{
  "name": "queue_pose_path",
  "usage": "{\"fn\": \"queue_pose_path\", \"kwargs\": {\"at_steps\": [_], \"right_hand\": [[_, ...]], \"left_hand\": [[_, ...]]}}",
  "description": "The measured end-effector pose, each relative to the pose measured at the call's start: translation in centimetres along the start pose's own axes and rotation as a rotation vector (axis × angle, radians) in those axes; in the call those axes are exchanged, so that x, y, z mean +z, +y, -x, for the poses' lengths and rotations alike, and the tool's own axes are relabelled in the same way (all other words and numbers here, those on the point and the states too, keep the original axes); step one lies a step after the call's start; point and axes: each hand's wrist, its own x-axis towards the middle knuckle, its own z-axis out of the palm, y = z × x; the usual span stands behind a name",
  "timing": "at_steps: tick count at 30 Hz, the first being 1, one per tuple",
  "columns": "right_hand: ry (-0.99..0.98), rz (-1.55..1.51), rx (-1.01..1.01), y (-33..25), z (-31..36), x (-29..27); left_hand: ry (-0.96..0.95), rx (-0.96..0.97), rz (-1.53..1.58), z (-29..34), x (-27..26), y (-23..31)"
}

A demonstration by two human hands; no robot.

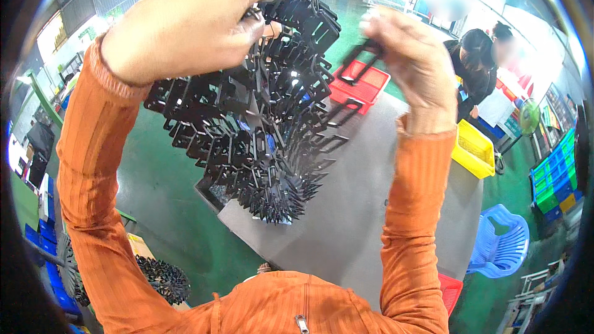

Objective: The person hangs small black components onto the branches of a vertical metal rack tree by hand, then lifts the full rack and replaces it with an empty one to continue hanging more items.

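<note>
A tall rack densely hung with small black looped parts [266, 130] rises in front of me, its tiers narrowing downward in the view. My left hand [204, 21] is raised at the rack's upper left, its fingers curled closed. A bit of black shows between those fingers, but what they grip is mostly hidden. My right hand [411, 52], raised to the right of the rack, pinches one black rectangular loop [361, 65] by its upper end. This loop hangs tilted, apart from the others, and overlaps the red basket behind it in the view.
Below the rack stands a grey table [359, 192], with a red basket [371, 80] at its far side and a yellow basket [473, 148] by its right edge. A blue plastic chair [500, 244] stands at right. Beyond, a person in black [476, 68] is bent over.
</note>
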Motion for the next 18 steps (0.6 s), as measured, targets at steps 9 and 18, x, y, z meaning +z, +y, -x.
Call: {"fn": "queue_pose_path", "kwargs": {"at_steps": [9,18], "right_hand": [[0.65,0.538,0.361,-1.8,10.4,-20.0],[0.547,1.746,0.627,3.0,13.5,-25.5]], "left_hand": [[0.017,0.164,0.12,0.5,-0.4,-2.3],[-0.069,0.038,0.275,-0.2,-1.7,-0.3]]}}
